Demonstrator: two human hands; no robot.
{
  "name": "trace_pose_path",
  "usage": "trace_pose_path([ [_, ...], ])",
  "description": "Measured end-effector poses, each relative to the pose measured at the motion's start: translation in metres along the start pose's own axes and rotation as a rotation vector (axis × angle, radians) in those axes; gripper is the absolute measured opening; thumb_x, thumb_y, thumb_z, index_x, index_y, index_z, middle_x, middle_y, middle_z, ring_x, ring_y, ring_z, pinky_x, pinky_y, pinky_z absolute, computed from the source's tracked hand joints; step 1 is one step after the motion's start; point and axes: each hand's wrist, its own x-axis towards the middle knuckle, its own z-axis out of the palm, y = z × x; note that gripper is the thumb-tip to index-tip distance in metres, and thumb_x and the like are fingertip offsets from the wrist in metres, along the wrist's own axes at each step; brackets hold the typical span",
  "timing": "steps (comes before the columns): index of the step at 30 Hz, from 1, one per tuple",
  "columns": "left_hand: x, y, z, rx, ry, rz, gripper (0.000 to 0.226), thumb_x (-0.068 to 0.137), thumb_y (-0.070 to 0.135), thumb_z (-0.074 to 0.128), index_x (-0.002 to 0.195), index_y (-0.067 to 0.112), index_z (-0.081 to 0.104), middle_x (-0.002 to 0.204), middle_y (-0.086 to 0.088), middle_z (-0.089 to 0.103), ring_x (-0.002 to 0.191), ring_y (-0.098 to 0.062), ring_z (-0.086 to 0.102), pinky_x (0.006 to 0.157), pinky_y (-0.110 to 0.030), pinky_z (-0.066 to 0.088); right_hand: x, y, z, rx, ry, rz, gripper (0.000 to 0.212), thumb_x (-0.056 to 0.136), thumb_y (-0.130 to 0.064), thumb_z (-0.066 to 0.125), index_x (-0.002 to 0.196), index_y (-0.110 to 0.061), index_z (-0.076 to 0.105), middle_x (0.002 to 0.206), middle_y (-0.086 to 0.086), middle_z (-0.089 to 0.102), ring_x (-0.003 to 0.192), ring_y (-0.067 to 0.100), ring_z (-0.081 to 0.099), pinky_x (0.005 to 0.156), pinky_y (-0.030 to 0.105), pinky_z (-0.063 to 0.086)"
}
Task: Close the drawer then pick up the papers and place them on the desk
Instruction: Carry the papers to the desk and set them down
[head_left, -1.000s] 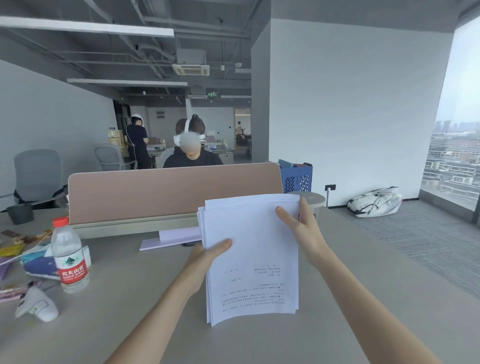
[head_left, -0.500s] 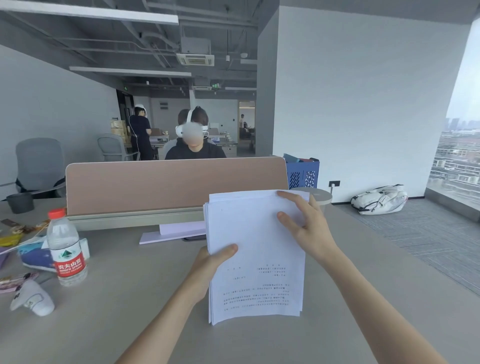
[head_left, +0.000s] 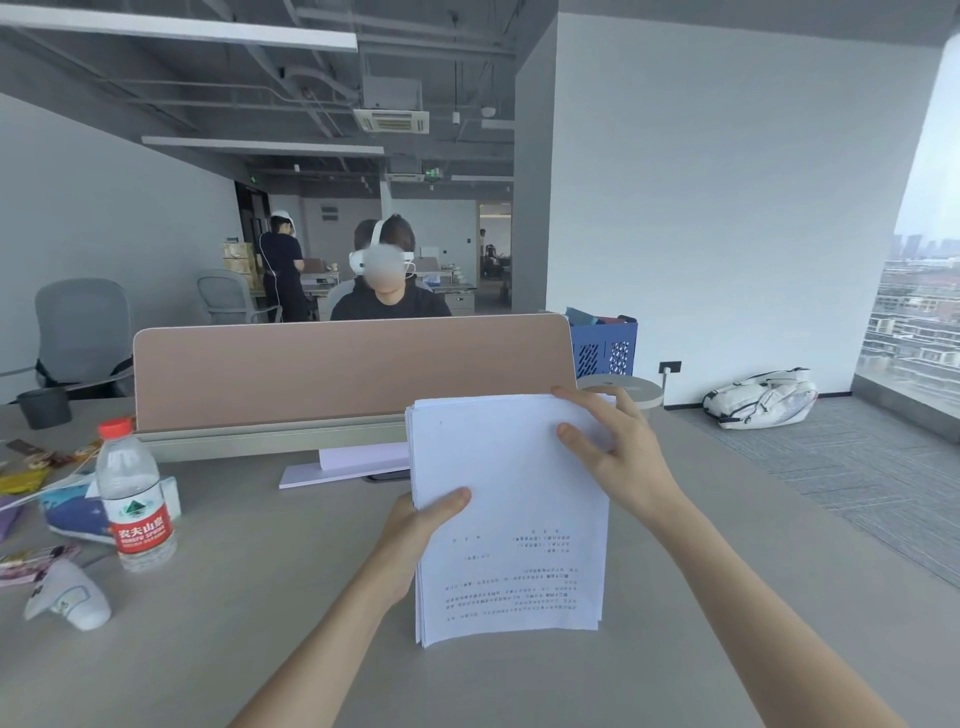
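Papers (head_left: 511, 519) between left grip (head_left: 415, 530) and right grip (head_left: 618, 457)

one bottle (head_left: 134, 496), two chairs (head_left: 83, 332), one stack of papers (head_left: 509, 519)

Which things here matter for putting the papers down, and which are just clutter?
Job: papers, left hand, right hand, desk.

Lying about: water bottle, white mouse, snack packets, black cup, white bag.
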Motion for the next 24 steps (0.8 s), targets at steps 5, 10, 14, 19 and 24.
trace_pose_path([
  [5, 0.001, -0.003, 0.001, 0.001, 0.029, -0.007, 0.036, 0.078, 0.031, 0.074, 0.111, 0.018, 0.074, 0.111, -0.005, 0.078, 0.103, -0.025, 0.074, 0.095, -0.045, 0.054, -0.011, 0.002, 0.003, 0.286, -0.055, 0.119, 0.073, 0.095, -0.021, 0.067, 0.15, -0.044, 0.023, 0.143, -0.041, 0.032, 0.126, -0.031, 0.027, 0.101, 0.0, 0.029],
  [10, -0.003, -0.022, 0.001, 0.047, 0.066, -0.048, 0.039, 0.075, 0.034, 0.077, 0.109, 0.015, 0.074, 0.107, -0.006, 0.079, 0.1, -0.024, 0.075, 0.094, -0.045, 0.055, -0.042, 0.036, 0.03, 0.625, -0.054, 0.371, 0.039, 0.098, -0.022, 0.063, 0.134, -0.026, 0.051, 0.13, -0.007, 0.067, 0.121, 0.015, 0.064, 0.097, 0.038, 0.053],
  [14, 0.0, -0.034, 0.005, 0.048, 0.145, -0.058, 0.033, 0.072, 0.031, 0.08, 0.101, 0.014, 0.076, 0.098, -0.006, 0.081, 0.093, -0.024, 0.077, 0.085, -0.04, 0.059, -0.058, 0.044, 0.047, 0.702, -0.036, 0.471, 0.023, 0.1, -0.021, 0.058, 0.124, -0.022, 0.06, 0.121, -0.004, 0.073, 0.112, 0.018, 0.07, 0.086, 0.033, 0.056],
  [19, 0.009, -0.022, 0.004, 0.043, 0.177, -0.007, 0.027, 0.071, 0.032, 0.079, 0.093, 0.016, 0.077, 0.092, -0.002, 0.081, 0.087, -0.021, 0.078, 0.079, -0.037, 0.059, -0.046, 0.04, 0.042, 0.63, -0.006, 0.429, 0.018, 0.1, -0.026, 0.058, 0.112, -0.011, 0.059, 0.106, -0.01, 0.073, 0.096, 0.009, 0.07, 0.083, 0.031, 0.055],
  [24, 0.01, -0.024, -0.004, 0.045, 0.101, 0.0, 0.038, 0.076, 0.034, 0.073, 0.105, 0.01, 0.074, 0.102, -0.006, 0.08, 0.095, -0.023, 0.076, 0.087, -0.039, 0.058, -0.043, 0.043, 0.04, 0.584, 0.062, 0.381, 0.011, 0.103, -0.022, 0.053, 0.107, -0.014, 0.059, 0.095, -0.016, 0.069, 0.087, 0.001, 0.066, 0.077, 0.022, 0.051],
])
